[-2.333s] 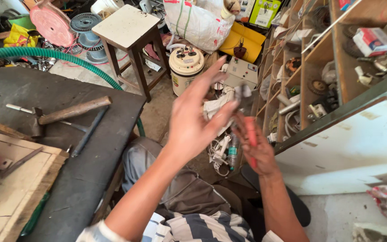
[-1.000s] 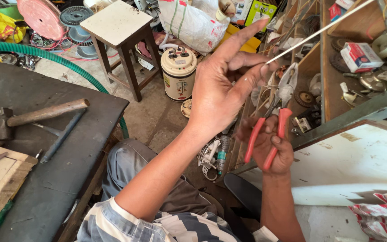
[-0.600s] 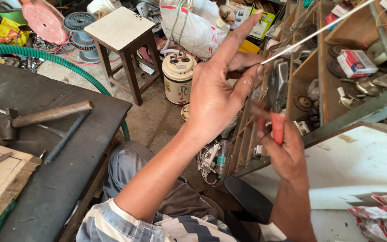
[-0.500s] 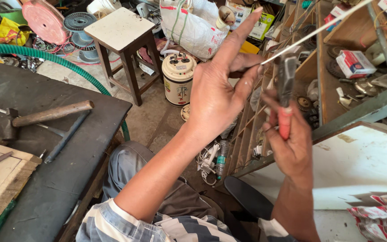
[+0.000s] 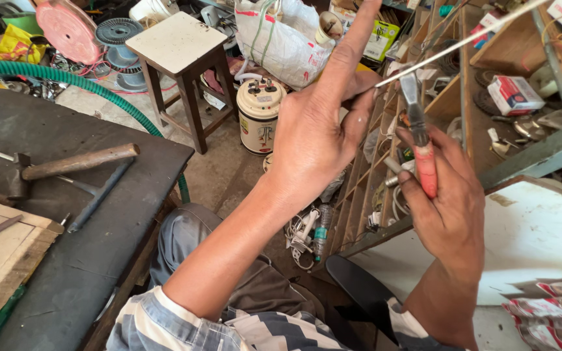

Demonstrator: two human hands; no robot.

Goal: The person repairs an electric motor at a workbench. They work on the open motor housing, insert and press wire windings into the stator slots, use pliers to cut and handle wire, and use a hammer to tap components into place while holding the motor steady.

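Note:
My left hand (image 5: 320, 130) is raised in front of me, index finger pointing up, pinching the near end of a thin pale wire (image 5: 463, 42) between thumb and middle fingers. The wire runs up and to the right out of view. My right hand (image 5: 447, 208) grips red-handled pliers (image 5: 421, 140) upright, jaws up just below the wire and close to the left fingertips. The jaws look closed and are not touching the wire.
A wooden shelf unit (image 5: 528, 156) with boxes and small parts stands right behind the hands. A dark workbench (image 5: 66, 247) at left holds a hammer (image 5: 66, 166). A stool (image 5: 177, 45), a green hose (image 5: 99, 88), a round cream appliance (image 5: 259, 114) and a white sack (image 5: 281, 39) crowd the floor.
My left hand rose and took the wire end between its fingers. My right hand brought the pliers up from low beside my knee to just under the wire.

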